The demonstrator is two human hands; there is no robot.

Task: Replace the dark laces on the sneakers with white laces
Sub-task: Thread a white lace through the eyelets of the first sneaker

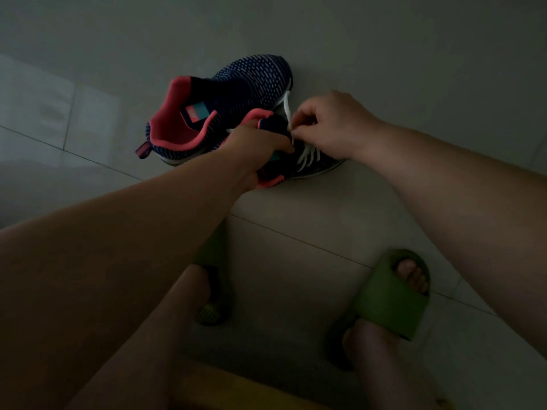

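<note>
1. On the tiled floor, well away from the person's feet, the far sneaker sits furthest left, navy knit with a coral collar; no lace of either colour shows on it, so I judge it still needs its white lace.
2. Next, the left hand grips the near sneaker by its tongue and collar, fingers curled round it.
3. White lace already crosses several rows over that shoe's front; its free end rises toward the far sneaker's toe.
4. Rightmost, the right hand pinches the lace near the upper eyelets.
5. No dark laces are visible; threading the near shoe looks partly done.
</note>
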